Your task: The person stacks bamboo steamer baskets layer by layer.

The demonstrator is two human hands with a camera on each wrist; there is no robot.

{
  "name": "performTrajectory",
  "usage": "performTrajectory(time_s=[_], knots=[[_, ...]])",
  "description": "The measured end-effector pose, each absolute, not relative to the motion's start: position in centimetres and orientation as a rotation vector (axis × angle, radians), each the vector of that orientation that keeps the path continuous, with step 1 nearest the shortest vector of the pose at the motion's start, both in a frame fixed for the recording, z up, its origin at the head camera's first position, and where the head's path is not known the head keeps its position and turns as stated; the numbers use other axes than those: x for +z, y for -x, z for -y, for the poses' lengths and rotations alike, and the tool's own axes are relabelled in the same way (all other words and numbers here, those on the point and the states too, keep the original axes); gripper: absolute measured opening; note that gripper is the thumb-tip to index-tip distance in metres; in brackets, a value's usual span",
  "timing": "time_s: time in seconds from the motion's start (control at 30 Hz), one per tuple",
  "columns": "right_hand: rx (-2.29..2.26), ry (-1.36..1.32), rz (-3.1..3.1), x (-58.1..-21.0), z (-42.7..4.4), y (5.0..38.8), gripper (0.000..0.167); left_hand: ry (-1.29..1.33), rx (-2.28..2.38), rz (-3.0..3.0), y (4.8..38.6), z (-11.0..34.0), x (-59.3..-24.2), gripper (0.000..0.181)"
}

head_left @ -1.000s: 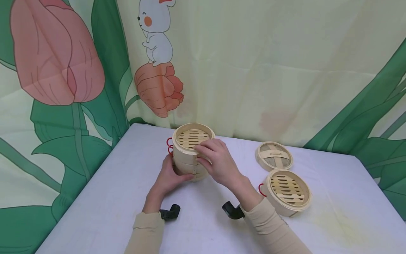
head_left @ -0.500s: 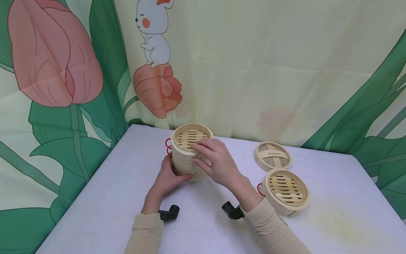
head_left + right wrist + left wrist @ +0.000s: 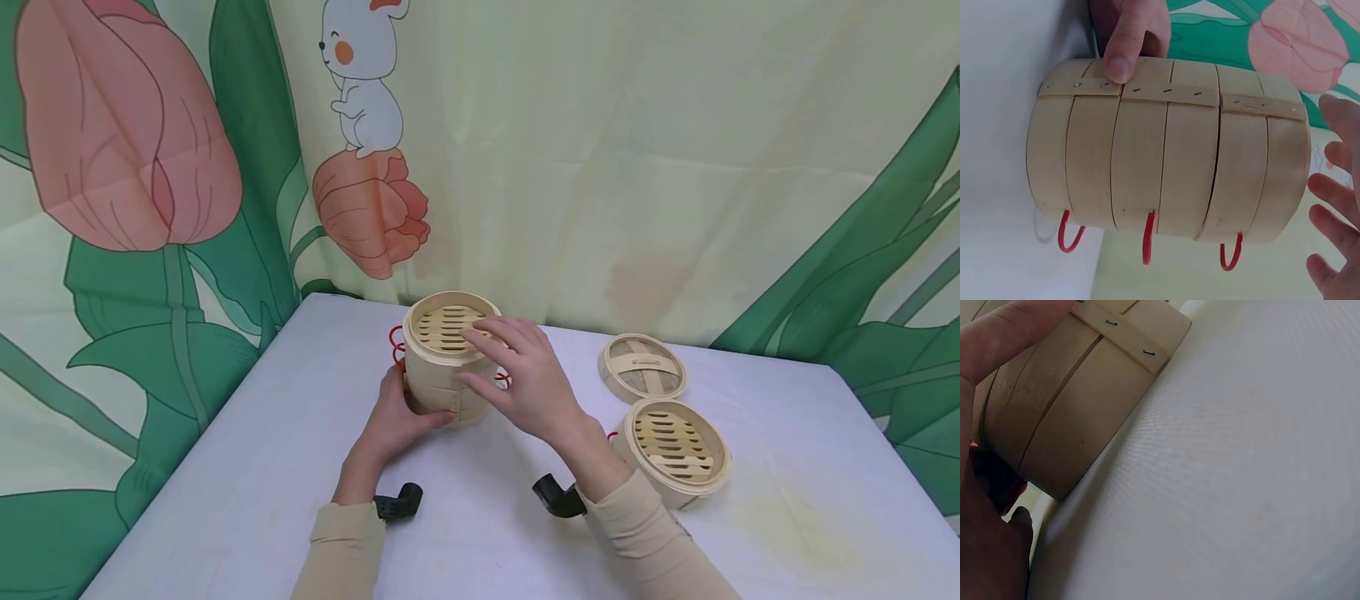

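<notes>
A stack of three round bamboo steamer baskets point(image 3: 438, 379) stands upright on the table, with a slatted floor showing in its top tier. Red loops point(image 3: 1147, 237) stick out from each tier in the right wrist view. My left hand point(image 3: 393, 421) grips the lower part of the stack from the left, its thumb point(image 3: 1121, 62) across the front near the seam between the lower tiers. Beside the top tier, my right hand point(image 3: 528, 379) has its fingers spread and holds nothing. The right wrist view shows these fingertips point(image 3: 1329, 187) apart from the rim.
To the right stands a single steamer basket point(image 3: 637, 462) with a slatted floor. A woven bamboo lid point(image 3: 621, 383) with a strap handle lies just behind it. White cloth covers the table point(image 3: 480, 533), and a printed curtain point(image 3: 637, 167) hangs at its back edge.
My right hand has loosened from the top tier's rim and drawn slightly right, its fingers spreading and uncovering red loops on that side. The left hand keeps its grip.
</notes>
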State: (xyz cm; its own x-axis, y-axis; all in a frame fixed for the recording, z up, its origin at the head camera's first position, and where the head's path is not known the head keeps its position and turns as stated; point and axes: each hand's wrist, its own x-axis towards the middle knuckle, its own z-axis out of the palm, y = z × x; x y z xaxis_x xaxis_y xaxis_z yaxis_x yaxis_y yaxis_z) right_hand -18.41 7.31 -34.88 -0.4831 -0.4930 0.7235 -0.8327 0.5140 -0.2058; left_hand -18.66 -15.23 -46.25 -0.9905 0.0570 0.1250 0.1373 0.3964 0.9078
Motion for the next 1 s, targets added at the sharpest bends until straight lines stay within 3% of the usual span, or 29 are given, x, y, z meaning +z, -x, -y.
performTrajectory(time_s=[1.0], knots=[[0.73, -0.982, 2.135, -35.3, -12.5, 16.0, 0.047, 0.181, -1.688, 2.559, 18.8, 15.3, -46.3, 0.111]])
